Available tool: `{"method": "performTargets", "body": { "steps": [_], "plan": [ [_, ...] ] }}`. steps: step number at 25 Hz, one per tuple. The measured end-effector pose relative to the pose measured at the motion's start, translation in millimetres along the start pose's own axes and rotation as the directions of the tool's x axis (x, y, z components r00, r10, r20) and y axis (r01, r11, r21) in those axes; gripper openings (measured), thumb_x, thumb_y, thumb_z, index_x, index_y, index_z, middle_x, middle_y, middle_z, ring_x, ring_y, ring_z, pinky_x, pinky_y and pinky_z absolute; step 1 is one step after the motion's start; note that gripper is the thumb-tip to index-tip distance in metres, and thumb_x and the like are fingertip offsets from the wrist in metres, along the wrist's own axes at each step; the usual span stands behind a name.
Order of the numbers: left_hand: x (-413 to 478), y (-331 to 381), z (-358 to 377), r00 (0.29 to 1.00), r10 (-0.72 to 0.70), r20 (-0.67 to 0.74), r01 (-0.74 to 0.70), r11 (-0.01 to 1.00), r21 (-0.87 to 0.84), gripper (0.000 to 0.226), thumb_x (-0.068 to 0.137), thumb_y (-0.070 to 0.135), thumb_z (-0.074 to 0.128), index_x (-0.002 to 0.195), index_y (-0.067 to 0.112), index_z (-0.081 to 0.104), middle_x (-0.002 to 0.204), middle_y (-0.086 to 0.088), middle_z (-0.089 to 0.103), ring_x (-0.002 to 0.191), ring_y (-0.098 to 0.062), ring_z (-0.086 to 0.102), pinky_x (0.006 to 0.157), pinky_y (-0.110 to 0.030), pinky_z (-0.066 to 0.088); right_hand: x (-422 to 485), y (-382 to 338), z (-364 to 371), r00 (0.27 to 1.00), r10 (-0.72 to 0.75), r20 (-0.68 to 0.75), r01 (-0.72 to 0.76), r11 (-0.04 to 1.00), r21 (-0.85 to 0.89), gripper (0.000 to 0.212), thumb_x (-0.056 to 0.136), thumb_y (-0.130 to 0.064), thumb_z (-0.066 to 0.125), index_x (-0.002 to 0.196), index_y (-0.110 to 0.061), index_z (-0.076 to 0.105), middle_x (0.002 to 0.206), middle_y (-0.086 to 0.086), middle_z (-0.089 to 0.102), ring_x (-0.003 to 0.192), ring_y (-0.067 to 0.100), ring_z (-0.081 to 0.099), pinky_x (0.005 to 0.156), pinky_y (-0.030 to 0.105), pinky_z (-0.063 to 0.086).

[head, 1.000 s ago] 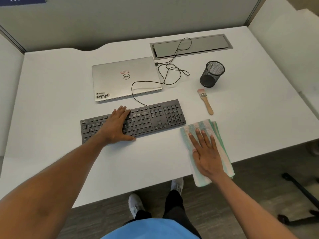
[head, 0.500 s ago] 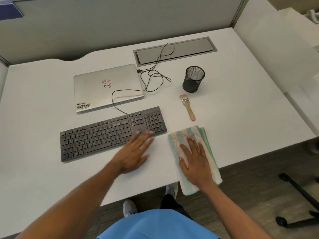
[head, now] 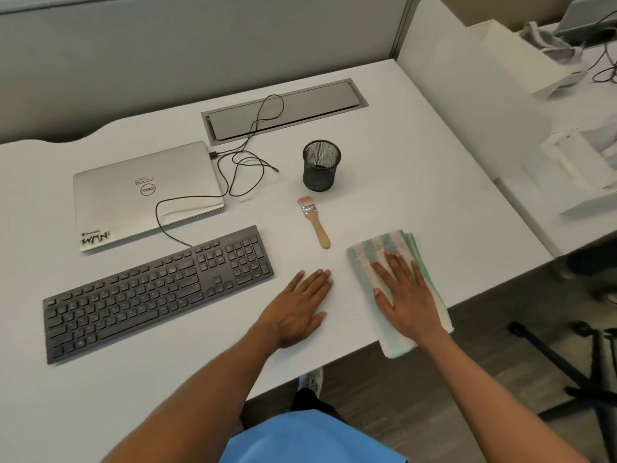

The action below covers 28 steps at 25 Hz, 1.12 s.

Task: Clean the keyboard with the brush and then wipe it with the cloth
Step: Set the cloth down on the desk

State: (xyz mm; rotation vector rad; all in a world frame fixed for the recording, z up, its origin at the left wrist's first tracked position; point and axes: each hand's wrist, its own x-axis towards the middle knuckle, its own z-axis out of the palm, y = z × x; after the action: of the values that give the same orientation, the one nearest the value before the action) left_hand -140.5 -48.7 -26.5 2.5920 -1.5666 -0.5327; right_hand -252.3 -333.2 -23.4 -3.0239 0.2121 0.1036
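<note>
The left hand (head: 298, 307) lies flat on the white desk (head: 417, 182), palm down, fingers straight and close together, holding nothing. The black keyboard (head: 157, 292) sits just to the left of it, its number-pad end near the fingertips but apart from them. The right hand (head: 405, 295) rests palm down with fingers spread on the folded cloth (head: 384, 243), white with green stripes, pressing on it rather than gripping it. The cloth's near end hangs over the desk's front edge beside the wrist. The two hands are near each other, with bare desk between them. Beyond that gap the brush (head: 315, 222) lies flat, its wooden handle pointing toward the hands and its pale bristles away, touched by neither hand. Farther past the brush a black mesh pen cup (head: 321, 165) stands upright. Beyond the keyboard, far to the left of the left hand, lies a closed silver laptop (head: 143, 192). A thin black cable (head: 240, 168) crosses its lid and loops on the desk toward a grey cable hatch (head: 300, 105) at the back.
</note>
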Motion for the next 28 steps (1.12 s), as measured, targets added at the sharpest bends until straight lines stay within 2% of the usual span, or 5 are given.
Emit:
{"method": "performTargets", "body": {
  "steps": [8,13,17,20,28],
  "plan": [
    [7.7,12.3,18.1,0.989,-0.092,-0.114,0.087,0.995,-0.05,0.066,0.114,0.046,0.018,0.17,0.014,0.002,0.178,-0.002,-0.004,0.163,-0.014,-0.011,0.131,-0.044,-0.003,64.7,53.3,-5.7,1.0,0.014,-0.005,-0.014,1.0,-0.002,0.062,0.103,-0.051,0.029,0.16,-0.036,0.011,0.169,-0.002,0.008,0.156,0.015,0.0,0.126,0.049,0.009],
    [9.1,11.4,17.2,0.983,-0.103,-0.155,0.091,0.993,-0.079,0.066,0.114,0.044,0.02,0.17,0.013,0.004,0.178,-0.002,-0.002,0.163,-0.013,-0.008,0.131,-0.041,-0.001,91.7,75.4,-11.8,0.998,-0.062,-0.016,0.062,0.998,-0.006,0.062,0.103,-0.05,0.03,0.16,-0.036,0.013,0.169,-0.003,0.01,0.156,0.014,0.003,0.126,0.048,0.009],
    [13.0,8.5,16.3,0.936,-0.28,-0.214,0.26,0.958,-0.117,0.066,0.112,0.041,0.025,0.169,0.01,0.013,0.178,-0.004,0.005,0.164,-0.018,0.001,0.131,-0.042,0.004,103.4,86.6,-14.3,0.997,-0.077,-0.03,0.077,0.997,-0.008,0.061,0.102,-0.05,0.031,0.16,-0.036,0.014,0.168,-0.003,0.013,0.156,0.014,0.004,0.126,0.048,0.01],
    [16.4,8.0,16.0,0.91,-0.356,-0.212,0.322,0.93,-0.179,0.066,0.112,0.042,0.024,0.169,0.01,0.012,0.177,-0.004,0.006,0.164,-0.015,-0.001,0.131,-0.039,0.002,107.0,91.1,-13.9,0.996,-0.08,-0.041,0.08,0.997,0.001,0.062,0.102,-0.05,0.031,0.16,-0.037,0.014,0.168,-0.004,0.013,0.156,0.013,0.004,0.126,0.048,0.011],
    [17.4,10.6,17.1,0.903,-0.384,-0.192,0.348,0.916,-0.2,0.067,0.112,0.046,0.017,0.169,0.012,0.006,0.177,-0.001,-0.001,0.163,-0.012,-0.007,0.132,-0.038,-0.001,106.9,102.8,-16.3,0.994,-0.101,-0.051,0.101,0.995,-0.001,0.062,0.101,-0.051,0.029,0.16,-0.034,0.019,0.168,-0.001,0.016,0.156,0.016,0.009,0.126,0.048,0.012]
  ]
}}
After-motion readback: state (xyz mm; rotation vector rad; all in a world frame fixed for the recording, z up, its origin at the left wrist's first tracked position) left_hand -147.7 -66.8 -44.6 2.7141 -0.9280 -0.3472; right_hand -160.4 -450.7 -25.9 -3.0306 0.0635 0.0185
